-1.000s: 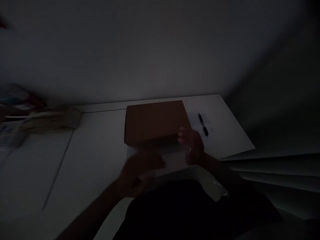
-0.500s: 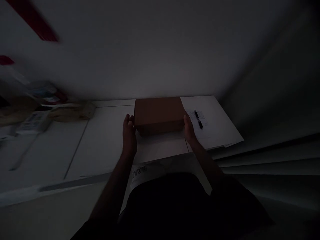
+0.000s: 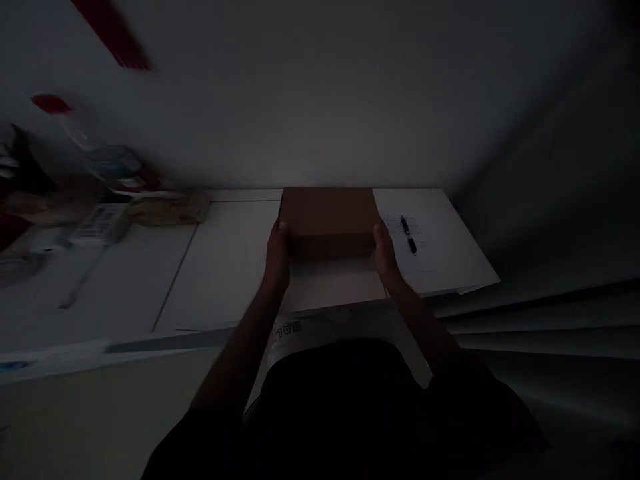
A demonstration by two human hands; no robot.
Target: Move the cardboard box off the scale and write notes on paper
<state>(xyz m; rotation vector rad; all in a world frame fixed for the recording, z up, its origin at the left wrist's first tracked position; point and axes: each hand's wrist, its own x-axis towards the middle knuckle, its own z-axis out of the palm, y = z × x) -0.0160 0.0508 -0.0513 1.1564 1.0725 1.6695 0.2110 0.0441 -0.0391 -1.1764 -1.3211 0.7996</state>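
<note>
**Brown box held at both sides on a dim worktop**

A closed brown cardboard box (image 3: 327, 217) is seen on the white worktop (image 3: 225, 267), close to the back edge where the wall begins. The box is flat on its bottom and is not tilted. It is held from both sides. The left hand (image 3: 277, 257) is pressed on the left near corner of the box, with the thumb laid on the top edge. The right hand (image 3: 385, 252) is pressed on the right near corner in the same way. The fingers of both hands are wrapped against the side walls of the box, so the box is gripped between them. Both forearms are stretched forward from the dark clothing at the bottom of the view.

Just beside the box, on its right, a white sheet of paper (image 3: 440, 257) with faint print is lying, and a black pen (image 3: 409, 235) is placed on it, near the right hand but not touched by it. Far to the left, a blurred group of packages (image 3: 120, 207) is seen on the worktop, well apart from the box. The light is very low, so small details cannot be told.
</note>
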